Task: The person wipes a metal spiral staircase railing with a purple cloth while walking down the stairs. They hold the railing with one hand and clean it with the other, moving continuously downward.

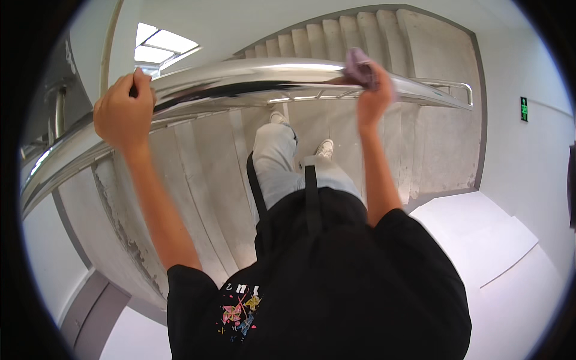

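Observation:
A polished metal stair handrail (252,76) runs across the view in front of me. My left hand (126,108) is closed around the rail at the left, its thumb on top. Farther along to the right, my right hand (377,96) holds a mauve cloth (360,67) against the top and side of the rail. This hand and the cloth are slightly blurred. Below the rail, thinner metal bars show in part. Both forearms reach forward from black sleeves.
Concrete steps (202,180) lie under my feet, and another flight (333,38) runs beyond the rail. A concrete landing (445,148) meets the white wall at the right, which bears a green exit sign (524,109). A window (164,47) shows at the upper left.

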`<action>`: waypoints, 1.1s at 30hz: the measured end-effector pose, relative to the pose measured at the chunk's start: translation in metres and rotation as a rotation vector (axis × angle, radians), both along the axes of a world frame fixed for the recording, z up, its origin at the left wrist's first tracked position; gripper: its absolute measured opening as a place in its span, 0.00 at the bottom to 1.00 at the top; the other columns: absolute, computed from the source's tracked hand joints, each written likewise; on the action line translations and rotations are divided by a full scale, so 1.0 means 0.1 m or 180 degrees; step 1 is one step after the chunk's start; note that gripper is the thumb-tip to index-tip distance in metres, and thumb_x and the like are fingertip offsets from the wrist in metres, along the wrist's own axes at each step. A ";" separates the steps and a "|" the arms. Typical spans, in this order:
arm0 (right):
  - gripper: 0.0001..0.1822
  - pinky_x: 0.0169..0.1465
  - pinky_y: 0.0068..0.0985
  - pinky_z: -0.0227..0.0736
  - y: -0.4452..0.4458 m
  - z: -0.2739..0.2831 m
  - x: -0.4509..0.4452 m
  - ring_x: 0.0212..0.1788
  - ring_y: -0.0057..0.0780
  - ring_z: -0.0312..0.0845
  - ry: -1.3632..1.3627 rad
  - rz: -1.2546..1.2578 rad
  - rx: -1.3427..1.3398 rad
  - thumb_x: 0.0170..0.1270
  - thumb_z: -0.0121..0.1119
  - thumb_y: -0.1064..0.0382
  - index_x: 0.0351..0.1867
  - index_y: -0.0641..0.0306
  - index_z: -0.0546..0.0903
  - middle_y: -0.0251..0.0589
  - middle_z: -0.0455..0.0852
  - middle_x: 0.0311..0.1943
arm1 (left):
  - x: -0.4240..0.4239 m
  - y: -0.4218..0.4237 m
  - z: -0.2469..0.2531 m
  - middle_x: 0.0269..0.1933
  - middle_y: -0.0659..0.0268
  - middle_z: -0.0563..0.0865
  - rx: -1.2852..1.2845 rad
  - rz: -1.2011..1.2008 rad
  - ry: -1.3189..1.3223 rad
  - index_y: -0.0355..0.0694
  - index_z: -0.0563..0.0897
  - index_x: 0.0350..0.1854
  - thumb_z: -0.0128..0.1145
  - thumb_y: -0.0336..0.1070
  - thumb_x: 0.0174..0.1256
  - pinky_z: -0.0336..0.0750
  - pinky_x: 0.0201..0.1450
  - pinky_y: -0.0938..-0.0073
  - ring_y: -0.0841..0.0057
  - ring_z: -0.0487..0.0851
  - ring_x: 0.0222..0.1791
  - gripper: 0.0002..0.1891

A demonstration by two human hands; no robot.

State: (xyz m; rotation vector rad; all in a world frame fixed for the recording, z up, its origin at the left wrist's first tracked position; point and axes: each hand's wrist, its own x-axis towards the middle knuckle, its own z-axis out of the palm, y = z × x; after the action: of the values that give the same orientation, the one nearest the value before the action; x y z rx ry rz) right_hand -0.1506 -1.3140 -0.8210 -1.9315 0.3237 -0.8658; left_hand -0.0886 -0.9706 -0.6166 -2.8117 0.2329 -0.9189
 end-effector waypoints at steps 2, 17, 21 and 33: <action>0.26 0.62 0.33 0.67 0.35 0.18 -0.02 0.55 0.41 0.78 -0.0132 0.0090 -0.0335 0.47 0.48 0.87 0.47 0.63 0.84 0.42 0.85 0.49 | 0.06 -0.03 -0.08 0.20 0.72 0.83 -0.0085 0.0080 0.0013 0.50 0.86 0.20 0.58 0.46 0.63 0.72 0.32 0.71 0.68 0.78 0.22 0.14; 0.20 0.66 0.41 0.66 2.12 -0.15 -0.11 0.65 0.41 0.68 -0.1696 0.1147 -0.0494 0.53 0.61 0.66 0.50 0.54 0.84 0.41 0.76 0.60 | 0.13 -0.09 -0.09 0.23 0.77 0.87 -0.0105 0.0575 0.0292 0.54 0.90 0.24 0.57 0.48 0.65 0.72 0.32 0.74 0.76 0.81 0.27 0.14; 0.20 0.58 0.33 0.73 2.04 -0.49 0.06 0.58 0.35 0.73 -0.1456 0.1764 -0.0357 0.54 0.61 0.66 0.51 0.55 0.83 0.36 0.77 0.58 | 0.09 -0.12 -0.11 0.24 0.78 0.87 -0.0257 0.0621 0.0277 0.54 0.90 0.25 0.56 0.48 0.66 0.71 0.31 0.74 0.77 0.81 0.27 0.14; 0.22 0.53 0.31 0.77 0.55 -1.28 0.00 0.56 0.36 0.76 -0.0574 0.1913 -0.1083 0.52 0.61 0.68 0.52 0.51 0.82 0.30 0.81 0.53 | 0.09 -0.05 -0.10 0.24 0.76 0.87 -0.0262 0.0772 0.0364 0.53 0.90 0.25 0.56 0.47 0.66 0.72 0.32 0.73 0.76 0.81 0.27 0.14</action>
State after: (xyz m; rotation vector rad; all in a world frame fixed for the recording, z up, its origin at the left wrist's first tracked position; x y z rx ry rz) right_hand -0.1502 -1.2585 -0.9489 -2.0655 -0.5232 -0.7057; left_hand -0.0797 -0.9753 -0.6270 -2.8867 -0.1327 -0.7305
